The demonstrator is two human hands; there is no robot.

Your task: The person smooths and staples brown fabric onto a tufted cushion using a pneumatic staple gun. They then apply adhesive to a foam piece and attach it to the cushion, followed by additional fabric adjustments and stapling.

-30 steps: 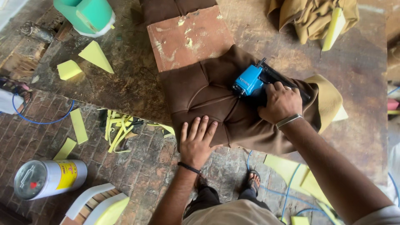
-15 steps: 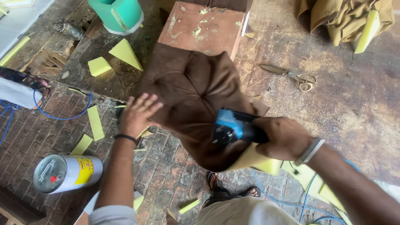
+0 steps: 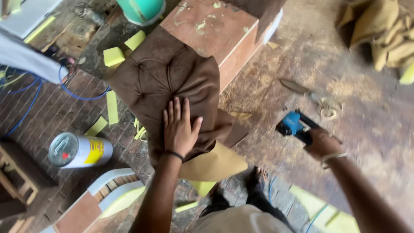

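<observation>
At frame centre the left hand (image 3: 179, 129) lies spread flat on the brown tufted cushion (image 3: 170, 84), which overhangs the tabletop (image 3: 302, 56); it may slide off. Right hand (image 3: 321, 144) grips the blue staple gun (image 3: 295, 125).

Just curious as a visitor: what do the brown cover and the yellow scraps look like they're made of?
The brown cover looks like soft suede-like fabric or faux leather: matte, creased, tufted with dimples. The yellow scraps look like foam: blocky cut pieces with dull, porous-looking faces.
</observation>
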